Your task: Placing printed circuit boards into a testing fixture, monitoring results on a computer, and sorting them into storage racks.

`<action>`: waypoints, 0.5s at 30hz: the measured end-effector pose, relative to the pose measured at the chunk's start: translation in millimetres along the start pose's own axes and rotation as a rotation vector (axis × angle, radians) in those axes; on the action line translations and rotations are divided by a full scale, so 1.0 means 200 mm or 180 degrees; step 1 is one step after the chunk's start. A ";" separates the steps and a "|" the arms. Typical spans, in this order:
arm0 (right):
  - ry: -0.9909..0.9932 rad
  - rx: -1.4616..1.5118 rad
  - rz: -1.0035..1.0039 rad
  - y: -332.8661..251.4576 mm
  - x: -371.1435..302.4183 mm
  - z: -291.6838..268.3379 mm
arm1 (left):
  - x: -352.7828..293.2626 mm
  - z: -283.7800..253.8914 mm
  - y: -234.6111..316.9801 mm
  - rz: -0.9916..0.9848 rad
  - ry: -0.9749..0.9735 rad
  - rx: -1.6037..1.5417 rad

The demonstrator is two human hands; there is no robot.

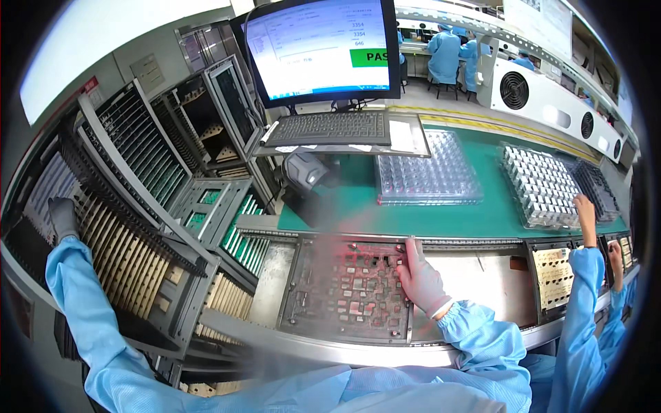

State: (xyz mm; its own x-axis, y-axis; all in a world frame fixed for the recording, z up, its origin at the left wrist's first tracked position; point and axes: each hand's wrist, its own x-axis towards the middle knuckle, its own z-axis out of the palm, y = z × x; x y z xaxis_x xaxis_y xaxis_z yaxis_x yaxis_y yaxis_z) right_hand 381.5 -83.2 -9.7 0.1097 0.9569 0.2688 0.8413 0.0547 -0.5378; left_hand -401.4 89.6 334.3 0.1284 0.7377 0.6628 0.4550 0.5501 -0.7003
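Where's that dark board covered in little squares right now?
In the head view, the dark board lies just below centre, nearer than the green mat, with the right hand at its right edge.

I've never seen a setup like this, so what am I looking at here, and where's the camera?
There's no robot here: these are a person's own gloved hands, seen from a wide fisheye camera on their head, which bends straight edges. The left hand is at a rack of slotted boards; whether it grips anything is unclear. The right hand is at the right edge of a dark frame filled with small pieces under reddish light. Behind, a green mat bears a clear tray and a tray of white pieces. A monitor stands above a keyboard. The bare hand farther right is a co-worker's.
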 end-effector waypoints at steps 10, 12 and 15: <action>0.0685 0.0992 -0.0870 -0.19 -0.04 -0.14 | -0.64 -1.99 0.23 0.1127 0.1380 -0.1064; -0.0371 0.1528 -0.0860 -0.34 -0.09 -0.23 | -0.67 -2.08 0.35 0.1445 0.1686 -0.1595; -0.1217 0.1948 -0.1490 -0.53 -0.11 -0.23 | -0.66 -2.09 0.62 0.1996 0.2323 -0.2831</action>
State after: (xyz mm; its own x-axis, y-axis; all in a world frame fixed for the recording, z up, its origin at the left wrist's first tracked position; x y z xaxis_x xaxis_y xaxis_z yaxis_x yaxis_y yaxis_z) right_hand 313.8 -123.5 77.2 -0.4558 0.8218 0.3420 0.3099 0.5067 -0.8045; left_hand 6.6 -103.6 269.7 0.8465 0.2372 0.4767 0.5301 -0.4590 -0.7129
